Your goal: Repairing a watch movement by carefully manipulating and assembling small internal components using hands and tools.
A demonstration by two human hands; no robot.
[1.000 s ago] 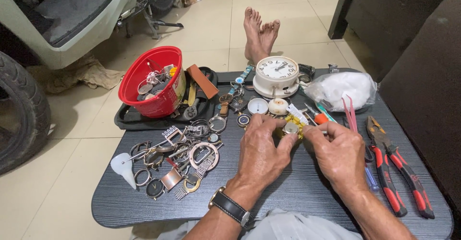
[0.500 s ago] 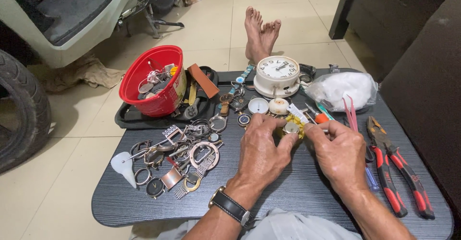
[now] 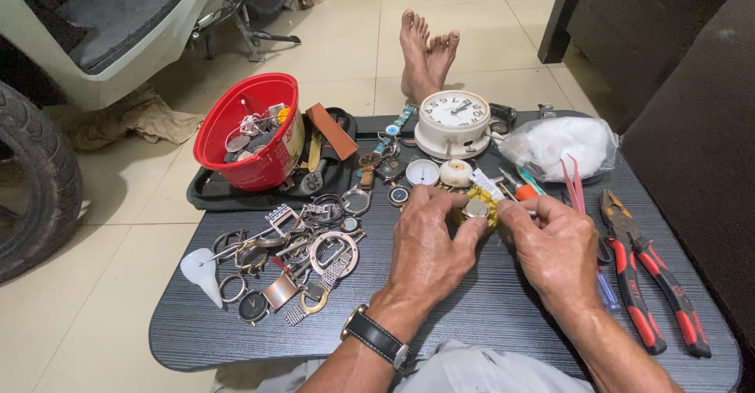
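My left hand [image 3: 429, 243] and my right hand [image 3: 554, 243] meet over a small round watch case [image 3: 475, 208] resting on a yellow holder [image 3: 481, 200] on the dark table [image 3: 487, 314]. Left fingers pinch the holder's side. The right hand's fingertips grip a thin tool against the case; its tip is hidden. A black wristwatch sits on my left wrist [image 3: 377, 338].
A pile of watches and metal bands [image 3: 291, 251] lies left. A red bowl [image 3: 252, 129] of parts stands on a black tray. A white alarm clock [image 3: 454, 121], a plastic bag [image 3: 562, 145], pink tweezers [image 3: 572, 184] and red-handled pliers [image 3: 653, 283] lie around. Bare feet [image 3: 425, 51] rest beyond the table.
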